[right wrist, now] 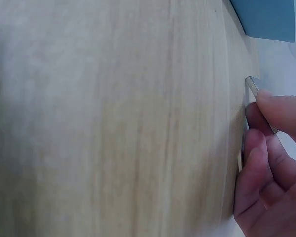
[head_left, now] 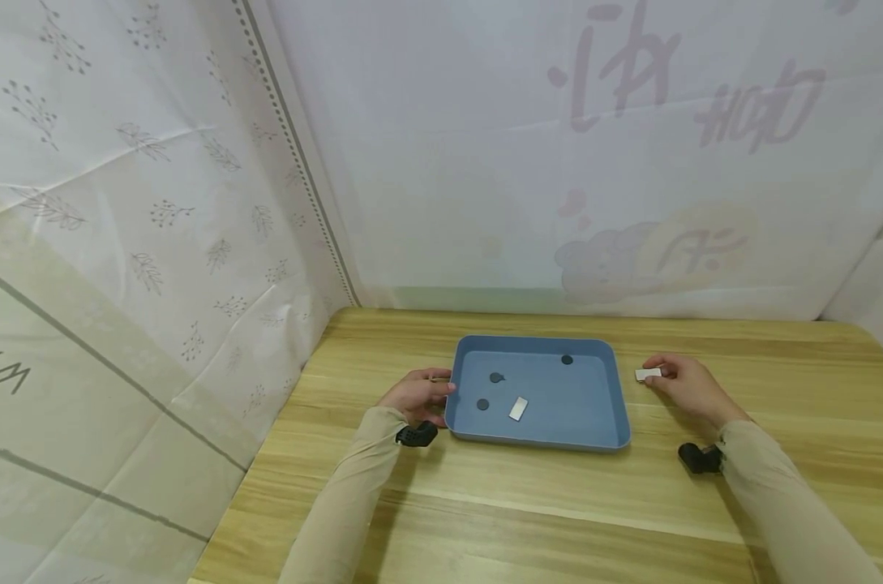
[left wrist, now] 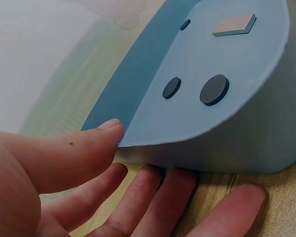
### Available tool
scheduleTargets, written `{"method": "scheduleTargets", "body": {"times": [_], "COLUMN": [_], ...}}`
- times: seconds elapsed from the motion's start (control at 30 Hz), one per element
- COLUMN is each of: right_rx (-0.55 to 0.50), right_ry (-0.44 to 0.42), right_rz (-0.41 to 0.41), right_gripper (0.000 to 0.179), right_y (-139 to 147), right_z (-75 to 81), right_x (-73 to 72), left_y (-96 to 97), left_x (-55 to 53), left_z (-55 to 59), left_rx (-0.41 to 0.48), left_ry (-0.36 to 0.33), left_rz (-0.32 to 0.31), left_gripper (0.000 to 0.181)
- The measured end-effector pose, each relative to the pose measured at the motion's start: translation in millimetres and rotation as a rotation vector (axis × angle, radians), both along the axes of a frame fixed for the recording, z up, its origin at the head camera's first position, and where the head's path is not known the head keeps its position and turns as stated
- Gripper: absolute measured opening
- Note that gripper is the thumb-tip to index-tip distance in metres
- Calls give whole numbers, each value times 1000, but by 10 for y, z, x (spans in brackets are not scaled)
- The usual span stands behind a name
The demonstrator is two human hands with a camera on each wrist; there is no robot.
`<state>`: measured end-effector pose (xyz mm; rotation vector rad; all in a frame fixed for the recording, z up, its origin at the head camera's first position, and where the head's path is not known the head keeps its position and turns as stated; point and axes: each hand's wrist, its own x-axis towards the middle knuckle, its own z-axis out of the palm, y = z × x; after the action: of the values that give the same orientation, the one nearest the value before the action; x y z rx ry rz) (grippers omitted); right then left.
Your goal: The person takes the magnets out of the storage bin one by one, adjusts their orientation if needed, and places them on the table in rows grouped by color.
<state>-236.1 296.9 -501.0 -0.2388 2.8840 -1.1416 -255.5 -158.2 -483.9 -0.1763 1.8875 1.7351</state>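
Note:
My left hand [head_left: 419,393] holds the left side of a shallow blue tray [head_left: 536,442]. In the left wrist view its thumb [left wrist: 101,148] lies over the tray's rim, while several fingertips sit low at the outer wall. Off the tray's right side, my right hand [head_left: 685,385] pinches a small silver rectangular block [head_left: 647,374] between thumb and fingers, close over the table. Inside the tray lie another silver block [head_left: 518,408] and three dark round discs, one disc [head_left: 482,404] nearest the left hand, a second disc [head_left: 495,377] behind it, a third disc [head_left: 567,359] near the far wall.
The tray stands on a wood-grain table [head_left: 529,519], toward its back edge. Behind the table hangs a pale printed cloth [head_left: 485,186], and a patterned cloth [head_left: 156,219] hangs at the left. Black wrist cameras are strapped at both sleeves.

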Motion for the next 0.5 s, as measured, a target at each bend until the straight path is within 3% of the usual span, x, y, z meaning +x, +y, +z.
{"method": "scheduleTargets", "body": {"times": [0.17, 0.5], "right_rx": [7, 53], "right_ry": [-21, 19], "right_rz": [-13, -21], "right_gripper": [27, 26], "right_y": [-12, -70], "right_z": [-10, 13], "right_x": [-29, -61], "left_y": [-15, 14], "left_x": [-5, 43], "left_z": [-24, 75], "left_rx": [7, -26], "left_ry": [6, 11], "left_rz": [-19, -16], "left_gripper": [52, 48]}}
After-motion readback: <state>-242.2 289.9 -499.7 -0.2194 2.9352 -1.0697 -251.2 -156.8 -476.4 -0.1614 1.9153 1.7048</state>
